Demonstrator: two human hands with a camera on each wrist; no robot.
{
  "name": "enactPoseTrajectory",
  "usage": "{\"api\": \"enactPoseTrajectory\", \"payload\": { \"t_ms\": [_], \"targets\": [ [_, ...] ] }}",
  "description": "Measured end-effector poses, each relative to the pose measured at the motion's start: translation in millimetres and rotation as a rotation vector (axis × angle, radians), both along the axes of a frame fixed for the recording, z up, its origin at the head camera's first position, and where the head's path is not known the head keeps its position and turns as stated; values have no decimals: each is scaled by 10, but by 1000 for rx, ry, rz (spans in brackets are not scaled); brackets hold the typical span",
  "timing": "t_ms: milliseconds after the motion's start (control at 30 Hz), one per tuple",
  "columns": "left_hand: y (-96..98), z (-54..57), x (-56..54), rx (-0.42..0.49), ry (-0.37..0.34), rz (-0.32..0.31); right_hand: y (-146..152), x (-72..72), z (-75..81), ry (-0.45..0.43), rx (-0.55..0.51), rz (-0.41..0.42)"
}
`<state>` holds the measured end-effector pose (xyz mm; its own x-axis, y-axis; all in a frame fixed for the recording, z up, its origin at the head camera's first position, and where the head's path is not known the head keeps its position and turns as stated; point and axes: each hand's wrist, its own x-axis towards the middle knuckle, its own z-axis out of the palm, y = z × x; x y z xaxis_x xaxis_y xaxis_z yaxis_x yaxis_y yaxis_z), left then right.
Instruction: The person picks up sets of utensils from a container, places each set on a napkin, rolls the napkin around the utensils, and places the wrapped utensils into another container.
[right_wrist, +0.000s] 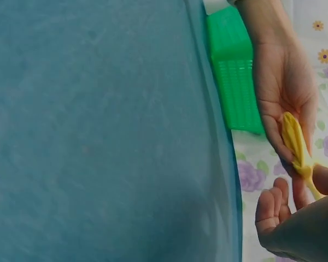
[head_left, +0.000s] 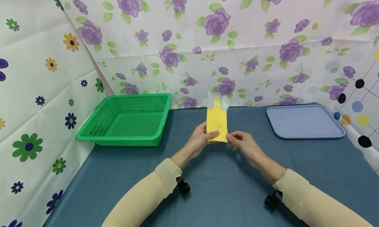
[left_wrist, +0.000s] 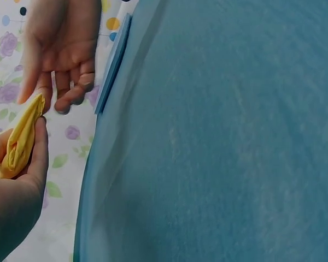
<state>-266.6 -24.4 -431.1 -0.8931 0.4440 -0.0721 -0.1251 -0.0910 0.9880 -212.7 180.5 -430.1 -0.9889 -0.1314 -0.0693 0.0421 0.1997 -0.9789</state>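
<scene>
A folded yellow napkin [head_left: 217, 121] stands upright between both hands in the head view, held up over the table. Out of its top stick a pale, whitish knife [head_left: 210, 101], a yellow fork [head_left: 217, 101] and a pale green spoon [head_left: 225, 103]. My left hand [head_left: 199, 139] grips the napkin's lower left part, thumb across the front and the other fingers behind it. At the lower right corner, my right hand [head_left: 244, 144] pinches the napkin's edge between thumb and index finger. From the side, in the left wrist view, the napkin [left_wrist: 23, 139] looks thick and layered.
A green plastic basket [head_left: 161, 128] with perforated sides sits at the table's back left. At the back right lies a light blue tray [head_left: 308, 136]. Dark blue cloth [head_left: 225, 194] covers the table, and a flowered curtain [head_left: 189, 29] hangs behind it.
</scene>
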Motion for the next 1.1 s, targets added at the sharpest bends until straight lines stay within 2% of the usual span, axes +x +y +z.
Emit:
{"api": "enactPoseTrajectory", "payload": {
  "t_ms": [167,300,533,733,1100],
  "targets": [
    [13,-20,28,-6,1,-40,-5,-40,26,23,6,-57],
    [4,-50,33,-11,7,-53,-12,-53,24,-10,-12,-77],
    [-10,-71,27,-19,4,-51,-32,-61,55,-67,-37,-58],
    [-3,-49,47,-40,-7,-41,-86,-84,80,-108,-51,-99],
    [-52,-38,13,-25,-13,-11,-109,-76,119,-107,-84,-107]
  ]
}}
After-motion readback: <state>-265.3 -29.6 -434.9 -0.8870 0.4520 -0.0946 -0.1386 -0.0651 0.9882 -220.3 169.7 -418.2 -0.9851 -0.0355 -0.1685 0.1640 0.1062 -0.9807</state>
